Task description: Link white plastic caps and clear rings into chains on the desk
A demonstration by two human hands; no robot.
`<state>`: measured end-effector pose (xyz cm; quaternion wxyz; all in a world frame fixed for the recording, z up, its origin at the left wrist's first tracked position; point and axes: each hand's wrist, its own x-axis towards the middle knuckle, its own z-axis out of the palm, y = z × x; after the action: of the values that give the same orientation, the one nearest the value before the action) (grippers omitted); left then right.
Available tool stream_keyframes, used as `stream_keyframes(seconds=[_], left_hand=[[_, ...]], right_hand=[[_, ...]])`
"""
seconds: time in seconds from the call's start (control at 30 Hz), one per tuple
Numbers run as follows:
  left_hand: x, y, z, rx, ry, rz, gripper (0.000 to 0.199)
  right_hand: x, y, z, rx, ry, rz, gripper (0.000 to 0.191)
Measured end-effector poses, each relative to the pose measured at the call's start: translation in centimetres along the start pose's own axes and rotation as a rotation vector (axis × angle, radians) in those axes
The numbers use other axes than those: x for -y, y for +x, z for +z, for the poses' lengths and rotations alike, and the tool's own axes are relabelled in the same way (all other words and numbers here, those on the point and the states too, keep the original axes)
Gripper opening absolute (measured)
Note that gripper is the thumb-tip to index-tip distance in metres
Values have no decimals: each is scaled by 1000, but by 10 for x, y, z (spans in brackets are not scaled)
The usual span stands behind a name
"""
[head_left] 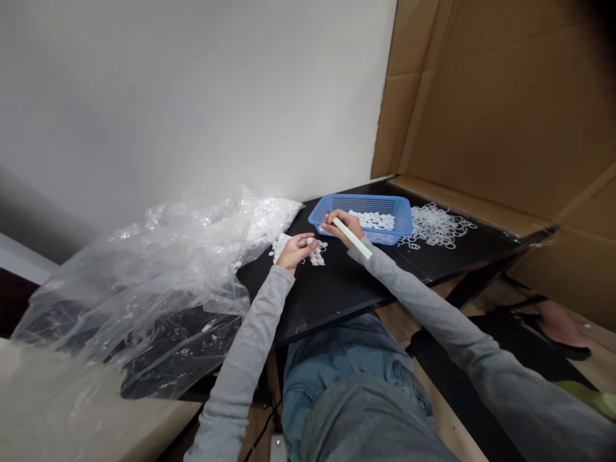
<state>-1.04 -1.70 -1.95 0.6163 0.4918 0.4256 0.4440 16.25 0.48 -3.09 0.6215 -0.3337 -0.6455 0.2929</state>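
Note:
My left hand is closed in a pinch on a small white piece above the black table. Under and beside it lie several small white pieces. My right hand is wrapped round a pale, flat stick, whose long end slants back toward my wrist. The right hand is over the near left side of a blue plastic basket. White pieces are spread inside the basket. The right fingertips are too small to make out in detail.
A large clear plastic bag with white pieces covers the table's left side. White rings are heaped right of the basket on the black table. Cardboard stands along the right, a pale wall behind. Another person's foot shows lower right.

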Motion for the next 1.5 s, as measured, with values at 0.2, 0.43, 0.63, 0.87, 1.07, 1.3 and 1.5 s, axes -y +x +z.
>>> stream_keyframes(seconds=[0.2, 0.43, 0.63, 0.87, 1.07, 1.3, 1.5], left_hand=[[0, -2, -1, -31, -11, 39, 49], [0, 1, -3, -117, -17, 137, 56], [3, 4, -5, -135, -41, 198, 56], [2, 3, -4, -157, -41, 216, 55], [1, 1, -1, -151, -84, 229, 60], [2, 4, -2, -167, -110, 220, 59], [2, 2, -1, -149, -96, 225, 63]], right_hand=[[-3, 12, -18, -411, -54, -65, 36], [-4, 15, -8, -163, 295, 200, 40], [-4, 8, 2, 85, 353, 387, 43], [-1, 3, 7, 139, 283, 313, 43], [2, 1, 8, 156, 260, 274, 51], [8, -4, 6, 27, 108, -44, 33], [4, -10, 8, 219, -94, -187, 27]])
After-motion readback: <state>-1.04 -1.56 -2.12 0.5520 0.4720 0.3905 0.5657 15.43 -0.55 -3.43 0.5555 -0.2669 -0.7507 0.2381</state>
